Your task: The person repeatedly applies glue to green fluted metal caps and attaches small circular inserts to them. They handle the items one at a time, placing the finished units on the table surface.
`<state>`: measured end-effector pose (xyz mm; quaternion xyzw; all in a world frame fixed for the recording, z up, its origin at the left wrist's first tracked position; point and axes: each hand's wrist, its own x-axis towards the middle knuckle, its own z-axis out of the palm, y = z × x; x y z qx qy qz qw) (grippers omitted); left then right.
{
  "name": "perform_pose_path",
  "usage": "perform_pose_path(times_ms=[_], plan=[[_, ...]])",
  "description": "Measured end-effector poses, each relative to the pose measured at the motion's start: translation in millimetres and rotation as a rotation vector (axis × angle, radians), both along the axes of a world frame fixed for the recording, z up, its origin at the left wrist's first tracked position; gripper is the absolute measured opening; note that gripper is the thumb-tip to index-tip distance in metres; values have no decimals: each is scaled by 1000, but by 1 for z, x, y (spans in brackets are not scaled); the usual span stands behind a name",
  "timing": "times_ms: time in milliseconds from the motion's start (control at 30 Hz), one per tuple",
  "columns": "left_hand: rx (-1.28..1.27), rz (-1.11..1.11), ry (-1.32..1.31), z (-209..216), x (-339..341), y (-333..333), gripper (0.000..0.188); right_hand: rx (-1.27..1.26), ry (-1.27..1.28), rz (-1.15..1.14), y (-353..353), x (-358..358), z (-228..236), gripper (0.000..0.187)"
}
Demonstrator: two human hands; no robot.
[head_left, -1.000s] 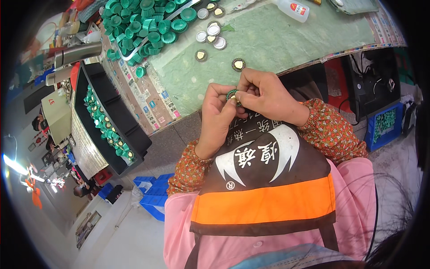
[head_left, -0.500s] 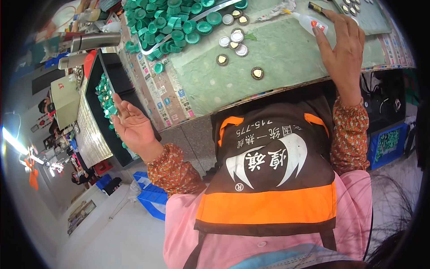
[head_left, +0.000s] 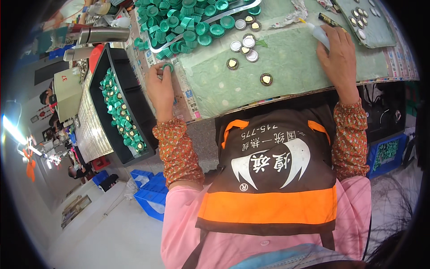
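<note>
My left hand (head_left: 160, 92) is at the table's left edge, thumb and fingers closed on a small green fluted cup (head_left: 168, 67). At the far right my right hand (head_left: 339, 60) wraps round a white squeeze bottle (head_left: 320, 35) with a yellow tip, which lies tilted toward the upper left. A heap of green fluted cups (head_left: 183, 22) fills a metal tray (head_left: 210, 19) at the back. Nearer me, several round crimped caps lie on the green sheet (head_left: 210, 89). One cap (head_left: 266, 79) shows a cream-coloured centre; another cap (head_left: 235, 46) lies white side up.
A long black tray (head_left: 145, 130) of green cups with cream-topped pieces stands left of the table. Beyond it is a steel flask (head_left: 104, 35). A dark marker-like tube (head_left: 329, 20) and a board (head_left: 378, 38) of caps lie at the back right. Blue crates (head_left: 154, 197) stand below.
My left hand has moved from above the black tray to the table edge and closed on a green cup. My right hand has gripped the squeeze bottle more fully and tilted it.
</note>
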<state>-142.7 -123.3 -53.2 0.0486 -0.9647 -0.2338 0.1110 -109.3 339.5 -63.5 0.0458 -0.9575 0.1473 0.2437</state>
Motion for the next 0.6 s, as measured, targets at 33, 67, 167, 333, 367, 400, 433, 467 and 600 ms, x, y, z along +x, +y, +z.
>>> perform_pose_path(times_ms=[33, 67, 167, 333, 367, 400, 433, 467, 600], plan=[[31, -8, -5, 1, 1, 2, 26, -61, 11, 13, 0, 4, 2, 36], [61, -15, -11, 4, 4, 5, 25, -123, 23, 27, -1, 8, 5, 33], [570, -5, -40, 8, 20, 20, 19, -606, -200, -25, -19, 26, 24, 26], [1082, -38, -290, 32, 60, 107, 12, -1409, -636, 215, -71, 53, 47, 28], [1140, -49, -322, 35, 69, 121, 12, -1425, -745, 259, -82, 55, 52, 30], [1172, -61, -363, 39, 76, 139, 13, -1436, -846, 293, -92, 57, 52, 32], [1200, -72, -403, 42, 83, 152, 14, -1459, -777, 345, -104, 60, 49, 33], [1260, -121, -459, 43, 90, 159, 16, -1479, -706, 395, -113, 63, 46, 35], [1388, -280, -522, 43, 108, 175, 19, -1506, -635, 417, -113, 63, 48, 35]])
